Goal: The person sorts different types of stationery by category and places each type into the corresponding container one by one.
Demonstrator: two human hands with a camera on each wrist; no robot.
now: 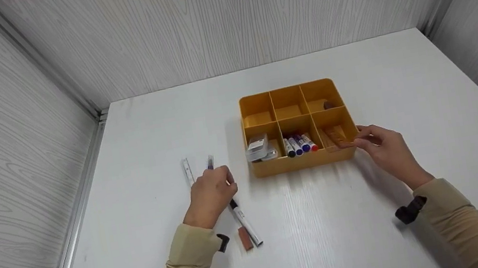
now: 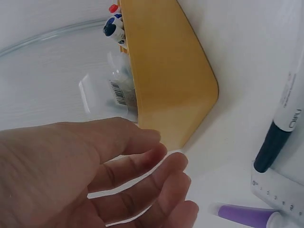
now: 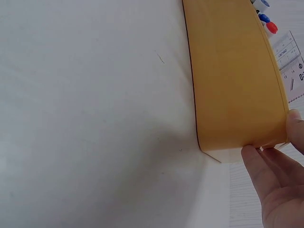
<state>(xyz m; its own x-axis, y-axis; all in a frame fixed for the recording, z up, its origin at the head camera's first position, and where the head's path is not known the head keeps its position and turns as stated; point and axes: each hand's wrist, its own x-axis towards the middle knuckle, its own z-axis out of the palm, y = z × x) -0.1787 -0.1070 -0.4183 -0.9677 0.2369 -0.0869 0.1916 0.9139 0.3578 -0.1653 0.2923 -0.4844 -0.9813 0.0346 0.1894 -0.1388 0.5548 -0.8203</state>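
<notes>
A yellow six-compartment tray [image 1: 302,162] sits mid-table. My right hand [image 1: 367,138] is at its front right corner, with the thumb at the rim and the fingers [image 3: 266,166] on the outer wall [image 3: 232,80], pinching that corner. A clear ruler [image 3: 290,57] lies in the compartment there. My left hand [image 1: 214,190] hovers left of the tray over a black-and-white marker [image 1: 245,221]. Its fingers [image 2: 161,190] are relaxed and hold nothing. A clear ruler [image 1: 188,171] and a purple pen [image 1: 210,161] lie just beyond it.
A small brown block [image 1: 245,238] lies beside the marker. The tray holds several markers [image 1: 300,144], a clear box [image 1: 258,147] and a dark item [image 1: 328,104]. Grey panel walls enclose the white table [image 1: 169,116] on three sides.
</notes>
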